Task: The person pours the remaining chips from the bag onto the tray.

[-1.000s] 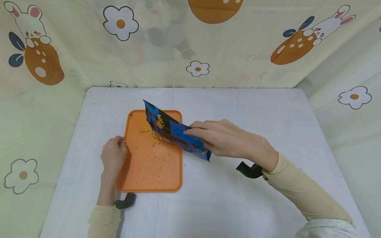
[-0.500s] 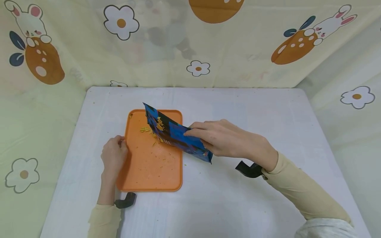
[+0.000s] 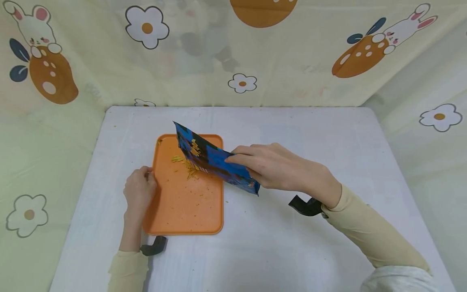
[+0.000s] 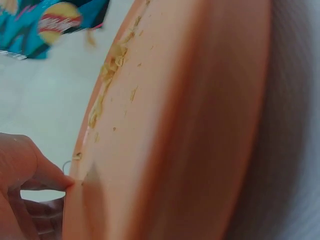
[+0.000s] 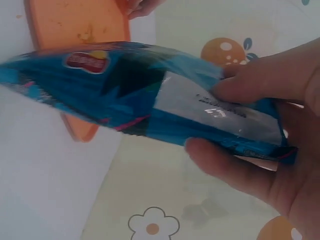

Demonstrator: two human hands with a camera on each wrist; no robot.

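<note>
My right hand (image 3: 271, 166) grips a blue snack bag (image 3: 219, 162), which slants over the upper right of an orange tray (image 3: 182, 207). In the right wrist view, thumb and fingers hold the bag (image 5: 135, 95) near one end. Thin yellow snack pieces (image 3: 177, 159) lie on the tray beneath and beside the bag's lower edge; the left wrist view has a small pile of pieces (image 4: 112, 65) along the tray's far side. My left hand (image 3: 140, 188) pinches the tray's left rim between thumb and fingers. The bag's opening is hidden in the head view.
The white table (image 3: 292, 251) carries scattered crumbs. Behind and beside it hangs a pale curtain (image 3: 292, 52) printed with rabbits and flowers. Black wrist mounts (image 3: 306, 206) stick out from both wrists.
The bag dipped slightly, then rose again. More yellow pieces now show on the tray just under its lower edge. The left hand and tray have stayed in place.
</note>
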